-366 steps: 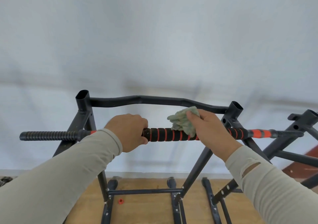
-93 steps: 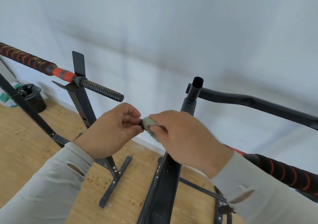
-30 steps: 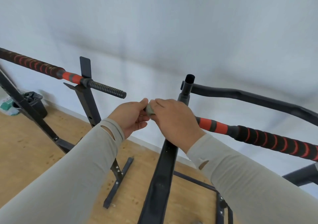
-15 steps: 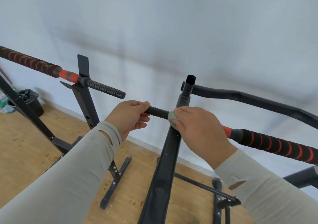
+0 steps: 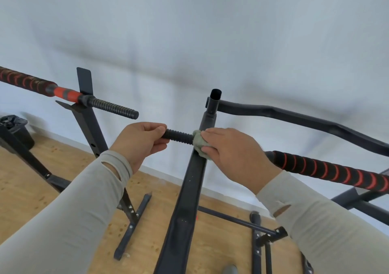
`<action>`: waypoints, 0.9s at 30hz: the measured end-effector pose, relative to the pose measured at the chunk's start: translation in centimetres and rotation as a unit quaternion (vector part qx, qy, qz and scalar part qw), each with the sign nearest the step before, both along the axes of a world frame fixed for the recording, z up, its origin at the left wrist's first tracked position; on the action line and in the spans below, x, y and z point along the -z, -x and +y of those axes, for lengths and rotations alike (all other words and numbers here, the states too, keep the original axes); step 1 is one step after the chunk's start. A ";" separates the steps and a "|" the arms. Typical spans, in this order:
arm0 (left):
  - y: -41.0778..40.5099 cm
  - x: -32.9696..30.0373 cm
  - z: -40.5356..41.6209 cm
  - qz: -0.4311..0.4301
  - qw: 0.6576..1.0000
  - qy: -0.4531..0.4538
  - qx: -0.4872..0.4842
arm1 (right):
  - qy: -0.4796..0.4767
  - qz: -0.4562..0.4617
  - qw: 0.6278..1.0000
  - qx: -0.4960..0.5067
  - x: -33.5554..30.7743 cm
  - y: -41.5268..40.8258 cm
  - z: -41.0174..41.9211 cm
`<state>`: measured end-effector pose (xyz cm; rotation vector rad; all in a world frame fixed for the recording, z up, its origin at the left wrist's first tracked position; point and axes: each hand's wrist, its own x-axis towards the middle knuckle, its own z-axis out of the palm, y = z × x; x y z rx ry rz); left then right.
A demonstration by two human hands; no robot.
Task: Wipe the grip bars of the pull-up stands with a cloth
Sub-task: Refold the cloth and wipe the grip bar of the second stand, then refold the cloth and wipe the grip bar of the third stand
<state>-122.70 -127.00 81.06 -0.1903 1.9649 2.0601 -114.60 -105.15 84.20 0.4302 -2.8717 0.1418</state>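
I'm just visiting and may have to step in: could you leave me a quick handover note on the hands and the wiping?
Left hand grips the ribbed end of the near bar.
Right hand holds the cloth wrapped round that bar, by the upright.
Done: cannot tell from this view.
Left: likely the rest of this bar's striped grip, perhaps the far bar.

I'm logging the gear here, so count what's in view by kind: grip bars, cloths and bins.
Grip bars: 2, one held by both hands, one on the left.
Cloths: 1.
Bins: 1.
Total: 4.
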 end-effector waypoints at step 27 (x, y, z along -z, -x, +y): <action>-29.2 -10.3 -1.4 0.239 0.947 0.116 -0.183 | 0.584 -0.251 0.767 -0.089 -6.5 -19.3 -7.2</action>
